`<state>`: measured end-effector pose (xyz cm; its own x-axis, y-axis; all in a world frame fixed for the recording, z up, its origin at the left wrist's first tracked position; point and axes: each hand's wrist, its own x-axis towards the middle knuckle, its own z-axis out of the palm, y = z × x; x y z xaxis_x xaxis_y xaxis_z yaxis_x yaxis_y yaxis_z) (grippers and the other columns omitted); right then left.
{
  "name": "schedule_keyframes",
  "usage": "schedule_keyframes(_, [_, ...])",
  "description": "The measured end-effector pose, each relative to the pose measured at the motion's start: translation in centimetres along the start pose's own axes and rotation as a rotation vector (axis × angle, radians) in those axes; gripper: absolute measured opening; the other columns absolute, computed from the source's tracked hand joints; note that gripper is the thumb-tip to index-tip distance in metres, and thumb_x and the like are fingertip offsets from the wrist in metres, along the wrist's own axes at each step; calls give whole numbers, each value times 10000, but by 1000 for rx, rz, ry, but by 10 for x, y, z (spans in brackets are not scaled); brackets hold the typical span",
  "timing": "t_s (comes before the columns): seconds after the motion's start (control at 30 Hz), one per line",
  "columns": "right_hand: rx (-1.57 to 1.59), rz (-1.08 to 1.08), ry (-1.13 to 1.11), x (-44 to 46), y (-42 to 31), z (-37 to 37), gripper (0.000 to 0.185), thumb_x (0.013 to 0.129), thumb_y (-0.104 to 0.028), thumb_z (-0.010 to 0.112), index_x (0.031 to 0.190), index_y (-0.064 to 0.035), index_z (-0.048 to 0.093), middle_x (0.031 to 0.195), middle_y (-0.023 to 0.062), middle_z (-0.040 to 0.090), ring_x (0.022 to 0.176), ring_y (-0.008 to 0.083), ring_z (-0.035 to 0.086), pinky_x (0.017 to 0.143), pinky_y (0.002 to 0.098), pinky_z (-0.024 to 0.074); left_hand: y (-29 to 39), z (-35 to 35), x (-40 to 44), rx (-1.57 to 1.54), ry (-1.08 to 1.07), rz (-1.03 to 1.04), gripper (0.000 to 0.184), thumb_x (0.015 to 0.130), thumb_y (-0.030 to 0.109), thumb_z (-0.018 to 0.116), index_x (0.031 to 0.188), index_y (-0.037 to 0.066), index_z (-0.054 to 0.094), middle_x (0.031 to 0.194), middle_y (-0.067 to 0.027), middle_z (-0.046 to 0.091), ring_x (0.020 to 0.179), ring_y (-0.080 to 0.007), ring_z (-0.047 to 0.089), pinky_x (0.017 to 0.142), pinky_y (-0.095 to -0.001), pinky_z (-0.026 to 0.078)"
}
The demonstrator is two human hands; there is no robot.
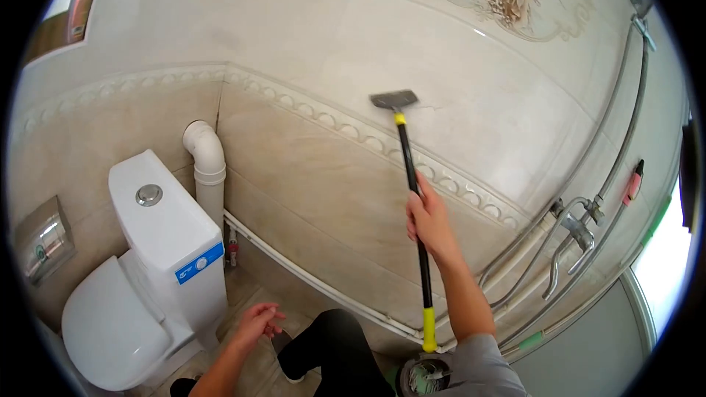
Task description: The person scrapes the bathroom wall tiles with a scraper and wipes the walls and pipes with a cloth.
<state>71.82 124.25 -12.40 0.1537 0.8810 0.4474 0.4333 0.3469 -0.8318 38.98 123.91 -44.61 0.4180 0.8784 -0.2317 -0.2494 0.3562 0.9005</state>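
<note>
Wrapped around the black pole of a long-handled tool [406, 148], my right hand [429, 217] is at the middle right of the view. The tool has a wide grey head [394, 99] against or close to the tiled wall [331, 44], and a yellow grip [429, 327] at its lower end. Whether the head touches the tile cannot be told. Low in the view, my left hand [259, 321] hangs near my knee, away from the tool, with its fingers loosely curled and partly apart, holding nothing visible.
A white toilet [173, 213] stands at the left beside a white drain pipe [206, 148] and a metal paper holder [45, 241]. On the right wall are a faucet [577, 231] and hoses. A round bucket [423, 376] sits on the floor below my right arm.
</note>
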Motion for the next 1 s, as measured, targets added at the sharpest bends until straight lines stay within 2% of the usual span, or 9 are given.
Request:
schedule_keyframes(0.2, [-188,-204,-46,112,-17,92,587,997,-112,497,1561,-116,334,629,16,440,417,113,428,370,311,363,3,-13,6,-11,28,40,331,1027,238,548,1275,20,574,1052,-145,715,655,-184,682,555,-278,519])
schedule_keyframes(0.37, [-583,-590,137,167,11,134,542,980,-113,512,1509,-53,405,807,230,658,565,312,617,574,426,513,-12,-29,18,-12,51,40,299,1022,236,548,1239,34,580,1013,-144,719,621,-189,664,521,-280,514])
schedule_keyframes(0.43, [-363,-94,-101,95,-59,119,534,984,-122,506,1499,-30,402,947,256,698,775,418,670,728,460,534,1,-21,11,-4,19,21,295,1024,221,542,1252,37,579,1012,-142,720,631,-185,671,517,-277,503])
schedule_keyframes(0.47, [-362,-91,-83,90,-34,108,534,984,-122,506,1499,-30,402,947,256,698,775,418,670,728,460,534,3,-23,6,-33,68,5,294,1026,206,537,1264,39,577,1010,-139,721,641,-181,678,513,-273,491])
schedule_keyframes(0.53, [-427,-528,65,90,34,93,528,989,-129,502,1494,-11,400,985,247,696,839,405,674,775,456,529,-5,-26,2,-26,65,25,299,1027,206,535,1268,34,574,1007,-143,721,633,-186,677,505,-278,494])
schedule_keyframes(0.6, [-461,-546,86,76,51,87,530,993,-132,500,1503,-30,398,944,222,682,802,352,668,740,433,529,-3,-25,2,-22,58,57,304,1027,206,533,1271,28,571,1004,-146,720,626,-190,676,497,-282,497])
schedule_keyframes(0.77, [-391,-226,14,54,22,61,527,1001,-135,494,1520,-94,406,838,145,628,664,222,610,657,378,520,-8,-25,-9,-14,81,2,312,1028,211,534,1270,18,567,1003,-155,719,606,-197,668,477,-286,499])
schedule_keyframes(0.93, [30,-138,352,9,-22,-28,569,1062,-242,472,1594,-211,270,672,-29,468,444,56,424,366,225,360,-7,-34,-15,21,145,2,304,1020,206,542,1252,10,563,988,-153,720,604,-199,671,473,-292,500])
schedule_keyframes(1.0, [109,-146,495,-16,-47,-80,573,1054,-229,481,1590,-213,279,669,-20,475,447,74,446,359,239,374,-14,-36,-13,21,157,-19,301,1018,205,544,1244,6,562,983,-153,719,603,-199,673,471,-294,500])
